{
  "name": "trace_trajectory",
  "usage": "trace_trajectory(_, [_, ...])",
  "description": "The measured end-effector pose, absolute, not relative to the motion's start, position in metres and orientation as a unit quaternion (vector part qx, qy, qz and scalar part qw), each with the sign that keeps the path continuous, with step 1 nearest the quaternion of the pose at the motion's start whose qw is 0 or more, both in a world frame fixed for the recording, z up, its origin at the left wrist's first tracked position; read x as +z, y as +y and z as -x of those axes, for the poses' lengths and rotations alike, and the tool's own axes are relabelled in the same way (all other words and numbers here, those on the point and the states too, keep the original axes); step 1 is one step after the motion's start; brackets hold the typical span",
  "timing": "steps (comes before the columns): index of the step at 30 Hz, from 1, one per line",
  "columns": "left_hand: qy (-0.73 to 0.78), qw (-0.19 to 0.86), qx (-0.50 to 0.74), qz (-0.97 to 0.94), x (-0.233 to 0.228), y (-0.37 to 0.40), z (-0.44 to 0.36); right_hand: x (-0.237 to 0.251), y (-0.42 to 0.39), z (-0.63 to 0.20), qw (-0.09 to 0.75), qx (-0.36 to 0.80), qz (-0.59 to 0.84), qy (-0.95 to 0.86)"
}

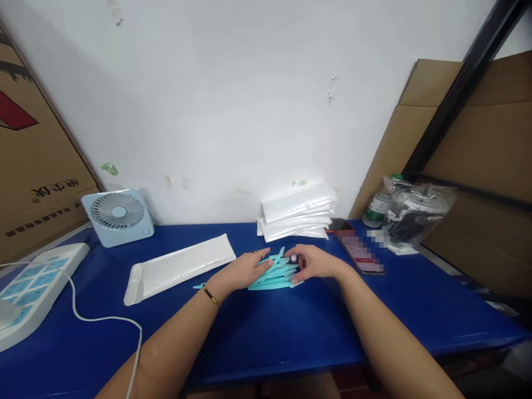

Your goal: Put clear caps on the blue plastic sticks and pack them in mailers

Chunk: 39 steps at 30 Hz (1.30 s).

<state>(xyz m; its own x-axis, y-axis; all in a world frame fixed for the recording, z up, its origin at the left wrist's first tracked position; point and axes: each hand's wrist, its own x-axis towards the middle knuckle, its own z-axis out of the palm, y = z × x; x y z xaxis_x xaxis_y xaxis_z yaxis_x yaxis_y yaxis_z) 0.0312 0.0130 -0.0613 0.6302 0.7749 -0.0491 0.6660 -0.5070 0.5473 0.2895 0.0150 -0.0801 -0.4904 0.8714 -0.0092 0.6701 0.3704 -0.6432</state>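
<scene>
A loose pile of slim turquoise plastic sticks (272,275) lies on the blue table between my hands. My left hand (246,269), with a ring and a bracelet, rests against the pile's left side, fingers stretched and thumb over the sticks. At the right end, my right hand (312,262) touches the sticks with curved fingers, its thumb and forefinger apart. One turquoise tip (199,286) pokes out left of my left wrist. Beyond my left hand lies a white padded mailer (183,267) with its flap at the left end. Sticks under my fingers are partly hidden.
White mailers (297,213) are stacked against the wall. A phone (361,254) and a red-edged phone (341,225) lie to their right, near a bottle (377,209) and a plastic bag (411,216). A fan (118,216), power strip (37,282) and white cable (108,318) occupy the left.
</scene>
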Motion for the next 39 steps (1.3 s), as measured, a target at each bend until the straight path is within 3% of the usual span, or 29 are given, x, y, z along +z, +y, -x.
trace_trajectory(4, [0.486,0.167,0.087,-0.854,-0.056,0.021,-0.021,-0.086,0.029,-0.293,0.258,0.218,0.469,-0.816])
trace_trajectory(6, [0.492,0.145,0.067,-0.856,-0.061,0.026,-0.02,-0.091,0.036,-0.291,0.26,0.2,0.447,-0.833])
trace_trajectory(20, [0.481,0.23,0.068,-0.843,-0.073,0.029,-0.024,-0.087,0.026,-0.29,0.164,0.358,0.451,-0.801])
trace_trajectory(33, [0.49,0.202,0.154,-0.834,-0.085,0.048,-0.025,-0.101,0.038,-0.269,0.352,0.361,0.483,-0.716])
trace_trajectory(36, [0.501,0.149,0.145,-0.84,-0.085,0.052,-0.025,-0.101,0.042,-0.286,0.348,0.382,0.511,-0.687])
trace_trajectory(39, [0.504,0.118,0.148,-0.843,-0.083,0.051,-0.023,-0.101,0.045,-0.302,0.316,0.331,0.569,-0.683])
